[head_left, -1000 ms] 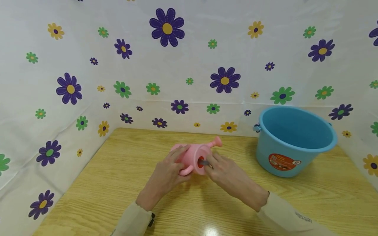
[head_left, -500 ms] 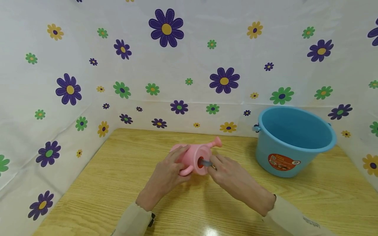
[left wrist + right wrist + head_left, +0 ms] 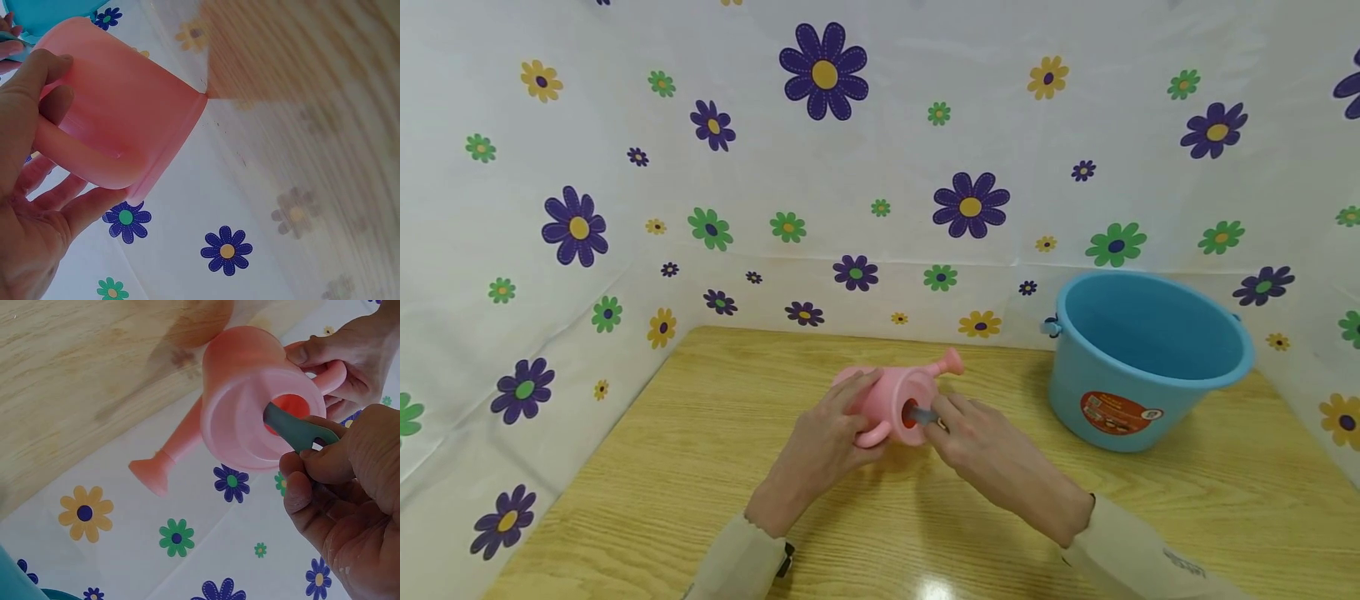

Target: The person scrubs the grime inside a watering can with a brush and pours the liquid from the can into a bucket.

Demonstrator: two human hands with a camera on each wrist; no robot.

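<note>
A pink watering can [image 3: 887, 393] is tipped over the wooden table, its opening facing the right hand and its spout pointing to the back right. My left hand [image 3: 826, 435] grips the can at its side, with thumb and fingers around the looped handle [image 3: 94, 164]. Between thumb and fingers, my right hand [image 3: 983, 437] pinches a teal-grey tool handle [image 3: 292, 430] with a hole near its end. The tool's other end goes into the round opening, where red shows, and is hidden inside the can.
A large light-blue bucket [image 3: 1093, 375] with a red oval label stands at the right rear of the wooden table [image 3: 715, 467]. White flower-printed cloth [image 3: 737, 167] hangs behind and along both sides.
My right hand draws back slightly to the right with the tool handle, then shifts a little left again. The left hand and watering can stay in place.
</note>
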